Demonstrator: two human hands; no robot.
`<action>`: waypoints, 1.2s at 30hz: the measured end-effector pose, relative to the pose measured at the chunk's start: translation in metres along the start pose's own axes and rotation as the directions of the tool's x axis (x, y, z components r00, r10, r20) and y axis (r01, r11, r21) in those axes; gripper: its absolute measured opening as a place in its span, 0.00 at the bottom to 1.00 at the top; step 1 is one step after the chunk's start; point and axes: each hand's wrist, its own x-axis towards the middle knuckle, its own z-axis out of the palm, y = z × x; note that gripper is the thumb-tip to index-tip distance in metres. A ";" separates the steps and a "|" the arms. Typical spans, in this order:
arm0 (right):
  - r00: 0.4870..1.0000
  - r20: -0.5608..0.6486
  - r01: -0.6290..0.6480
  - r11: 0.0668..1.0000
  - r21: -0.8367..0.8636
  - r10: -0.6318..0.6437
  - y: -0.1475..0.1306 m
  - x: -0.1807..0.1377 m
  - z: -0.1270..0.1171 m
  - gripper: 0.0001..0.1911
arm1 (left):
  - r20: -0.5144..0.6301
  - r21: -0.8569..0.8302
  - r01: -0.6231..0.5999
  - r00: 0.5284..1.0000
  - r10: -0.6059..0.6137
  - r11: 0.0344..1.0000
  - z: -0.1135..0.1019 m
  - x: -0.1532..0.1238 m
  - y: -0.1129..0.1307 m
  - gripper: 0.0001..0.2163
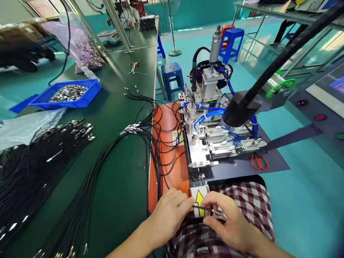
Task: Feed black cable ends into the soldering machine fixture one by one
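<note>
My left hand [172, 212] is closed around a thin black cable [201, 208] above the front of the orange base. Just to its right, my right hand [230, 219] has its fingers curled at the other end of that short stretch. Something small and shiny shows between the right fingers, too indistinct to name. Behind both hands lies a white plate with a yellow arrow [199, 199]. More black cables [158, 157] run over the orange base [172, 181] beside the metal wire-working machine [199, 154].
On the green table lie a cable bundle [103, 157], a darker cable pile [32, 172] and a blue tray [88, 94] of small metal parts. Red-handled scissors [259, 162] rest on the machine's grey plate. A black hose [258, 86] hangs over the machine. Blue stools [173, 77] stand behind.
</note>
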 end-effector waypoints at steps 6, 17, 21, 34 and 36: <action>0.995 -0.048 -0.083 0.993 0.081 0.087 0.005 -0.002 -0.003 0.04 | -0.050 0.009 0.037 0.998 -0.036 0.999 0.005 -0.002 -0.006 0.09; 0.998 -0.054 -0.023 0.999 0.048 0.025 0.002 -0.003 0.007 0.05 | -0.001 -0.076 0.057 0.998 -0.057 0.995 0.010 0.001 0.004 0.08; 0.999 -0.033 -0.016 0.999 0.039 0.017 0.001 -0.001 0.009 0.04 | -0.024 -0.112 0.055 0.998 -0.058 0.992 0.012 -0.003 0.002 0.08; 0.991 -0.014 0.133 0.989 -0.061 -0.134 0.007 0.009 0.010 0.07 | -0.263 -0.024 -0.042 0.964 0.035 0.999 0.030 -0.006 -0.008 0.11; 0.989 -0.020 0.144 0.985 -0.091 -0.147 0.009 0.011 0.011 0.08 | -0.359 0.047 -0.063 0.930 0.076 0.997 0.035 -0.005 -0.011 0.14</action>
